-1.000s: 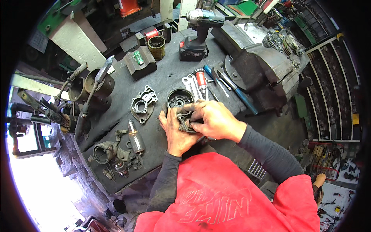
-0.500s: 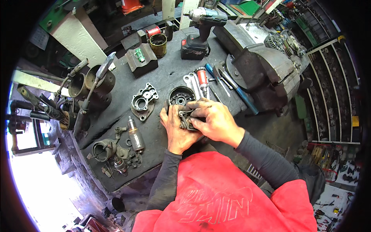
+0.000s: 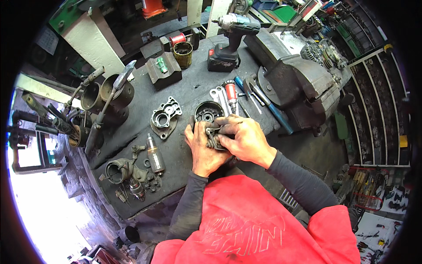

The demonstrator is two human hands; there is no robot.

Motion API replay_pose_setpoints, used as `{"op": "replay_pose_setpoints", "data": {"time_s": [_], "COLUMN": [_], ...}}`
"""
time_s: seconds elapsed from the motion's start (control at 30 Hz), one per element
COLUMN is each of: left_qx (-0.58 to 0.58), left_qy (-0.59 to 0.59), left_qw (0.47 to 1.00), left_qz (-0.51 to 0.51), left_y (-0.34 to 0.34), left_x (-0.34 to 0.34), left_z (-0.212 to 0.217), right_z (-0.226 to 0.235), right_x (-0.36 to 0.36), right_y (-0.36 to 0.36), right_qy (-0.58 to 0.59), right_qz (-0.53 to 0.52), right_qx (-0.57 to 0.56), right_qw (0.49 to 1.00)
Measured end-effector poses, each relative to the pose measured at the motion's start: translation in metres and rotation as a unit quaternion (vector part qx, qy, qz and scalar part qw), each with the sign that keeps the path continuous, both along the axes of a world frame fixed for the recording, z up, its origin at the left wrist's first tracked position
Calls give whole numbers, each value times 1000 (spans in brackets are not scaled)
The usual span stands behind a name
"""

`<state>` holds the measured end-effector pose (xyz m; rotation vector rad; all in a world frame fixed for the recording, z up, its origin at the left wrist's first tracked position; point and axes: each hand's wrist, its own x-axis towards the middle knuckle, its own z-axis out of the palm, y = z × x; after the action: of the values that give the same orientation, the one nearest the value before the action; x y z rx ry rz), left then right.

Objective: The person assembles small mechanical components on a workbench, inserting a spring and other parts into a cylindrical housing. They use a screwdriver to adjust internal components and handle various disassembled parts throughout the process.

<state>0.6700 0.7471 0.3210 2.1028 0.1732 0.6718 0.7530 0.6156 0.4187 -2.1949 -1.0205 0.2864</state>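
Observation:
Both of my hands close around a small dark metal motor part (image 3: 214, 137) at the near edge of the grey workbench (image 3: 184, 94). My left hand (image 3: 201, 147) cups it from below and the left. Over its top and right side lies my right hand (image 3: 244, 138), fingers pressed on it. Most of the part is hidden by my fingers. Just beyond my hands stands a round black motor housing (image 3: 207, 111), its open end facing up.
On the bench lie an aluminium end cover (image 3: 164, 118), an armature (image 3: 155, 154), a starter nose piece (image 3: 119, 170), spanners and a red-handled screwdriver (image 3: 230, 93), a blue-handled tool (image 3: 269, 108). A cordless impact driver (image 3: 232, 31) stands behind. A large vise (image 3: 303, 83) sits right. Metal cylinders (image 3: 115, 93) stand left.
My hands have stayed on the part, shifting only slightly, with the right fingers regripping on top. The view has drifted a little; nothing on the bench moved.

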Motion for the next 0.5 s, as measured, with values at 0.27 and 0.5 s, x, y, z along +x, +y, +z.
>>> {"op": "replay_pose_setpoints", "data": {"time_s": [0.27,0.5], "left_qx": [3,2], "left_qy": [2,20], "left_qw": [1000,999], "left_qz": [-1,26], "left_y": [1,-3], "left_x": [2,2], "left_z": [0,-2], "right_z": [-7,-12], "right_x": [-4,-14], "right_y": [-3,-10], "right_qy": [-24,52], "right_qz": [-4,-127], "right_qx": [33,127], "right_qw": [999,982]}}
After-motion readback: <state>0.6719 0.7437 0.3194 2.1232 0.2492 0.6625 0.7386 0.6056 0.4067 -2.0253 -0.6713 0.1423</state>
